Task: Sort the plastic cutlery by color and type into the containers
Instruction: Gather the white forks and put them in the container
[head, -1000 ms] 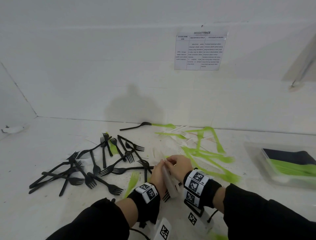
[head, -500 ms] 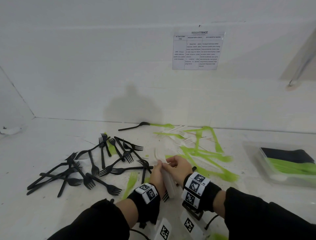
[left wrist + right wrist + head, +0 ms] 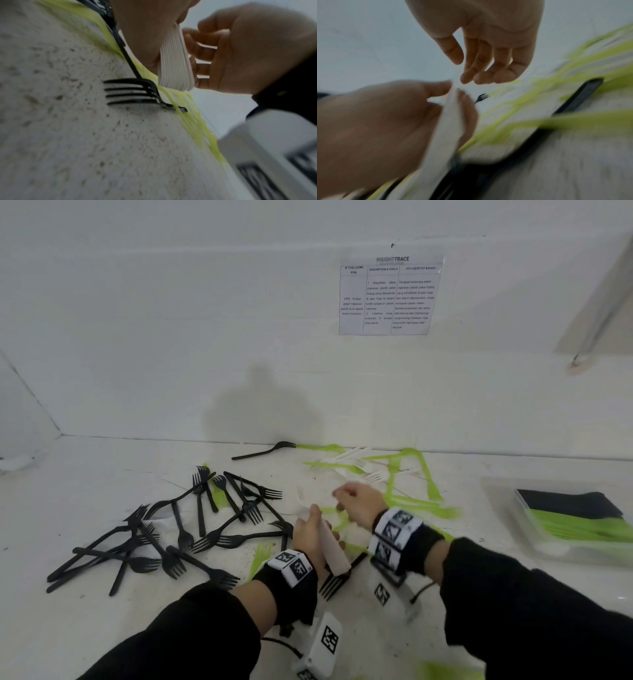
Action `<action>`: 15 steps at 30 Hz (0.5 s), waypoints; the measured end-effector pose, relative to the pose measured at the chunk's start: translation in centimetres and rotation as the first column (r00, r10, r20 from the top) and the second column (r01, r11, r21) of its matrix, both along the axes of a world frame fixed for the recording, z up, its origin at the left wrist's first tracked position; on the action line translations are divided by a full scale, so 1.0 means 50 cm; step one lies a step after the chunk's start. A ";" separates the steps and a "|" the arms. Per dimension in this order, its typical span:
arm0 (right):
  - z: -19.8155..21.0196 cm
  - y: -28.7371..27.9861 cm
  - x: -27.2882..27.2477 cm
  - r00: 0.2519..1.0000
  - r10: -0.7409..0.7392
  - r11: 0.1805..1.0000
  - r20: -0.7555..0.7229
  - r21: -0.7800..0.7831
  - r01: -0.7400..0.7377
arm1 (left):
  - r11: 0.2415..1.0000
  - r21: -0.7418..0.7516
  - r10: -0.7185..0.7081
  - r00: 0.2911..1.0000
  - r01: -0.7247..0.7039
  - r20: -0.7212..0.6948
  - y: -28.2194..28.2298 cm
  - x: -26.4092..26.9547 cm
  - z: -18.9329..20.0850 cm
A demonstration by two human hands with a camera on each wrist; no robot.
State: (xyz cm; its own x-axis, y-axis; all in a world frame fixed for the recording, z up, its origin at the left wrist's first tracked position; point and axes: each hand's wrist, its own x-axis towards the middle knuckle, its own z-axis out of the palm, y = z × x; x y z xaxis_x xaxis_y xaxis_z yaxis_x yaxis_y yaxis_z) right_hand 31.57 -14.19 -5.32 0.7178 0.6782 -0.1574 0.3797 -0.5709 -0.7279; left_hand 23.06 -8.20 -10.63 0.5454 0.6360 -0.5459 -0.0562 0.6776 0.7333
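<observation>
My left hand (image 3: 310, 534) grips a stack of white plastic cutlery (image 3: 330, 549), its handle ends pointing back at me; the same white stack (image 3: 175, 63) fills the left wrist view. My right hand (image 3: 356, 503) hovers just beyond it, fingers loosely bent and holding nothing, as the right wrist view shows of the right hand (image 3: 488, 60). Black forks (image 3: 178, 529) lie scattered at the left. Green cutlery (image 3: 411, 494) and a few white forks (image 3: 349, 457) lie spread at the right. One black fork (image 3: 337, 578) lies under my wrists.
A clear container (image 3: 507, 508) at the right holds sorted black and green cutlery (image 3: 579, 518). A lone black fork (image 3: 263, 451) lies by the back wall. An instruction sheet (image 3: 388, 297) hangs on the wall. The tabletop is speckled white.
My right hand has let go of the white stack and moved up and to the right, away from my left hand. The left hand still holds the stack.
</observation>
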 end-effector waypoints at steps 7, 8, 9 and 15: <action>-0.051 0.022 0.242 0.923 0.168 0.822 0.347 -0.566 0.063 | 0.997 0.044 -0.063 0.996 0.066 -0.061 0.000 -0.003 0.022; -0.058 0.020 0.262 0.913 0.198 0.791 0.357 -0.608 0.066 | 0.996 0.038 -0.082 0.995 0.084 -0.062 0.000 -0.004 0.021; -0.056 0.020 0.269 0.906 0.235 0.762 0.352 -0.645 0.053 | 0.995 0.029 -0.095 0.994 0.096 -0.057 0.002 -0.005 0.019; -0.025 0.045 0.280 0.842 0.369 0.725 0.392 -0.689 0.003 | 0.996 0.005 -0.084 0.995 0.085 -0.060 0.018 -0.004 0.011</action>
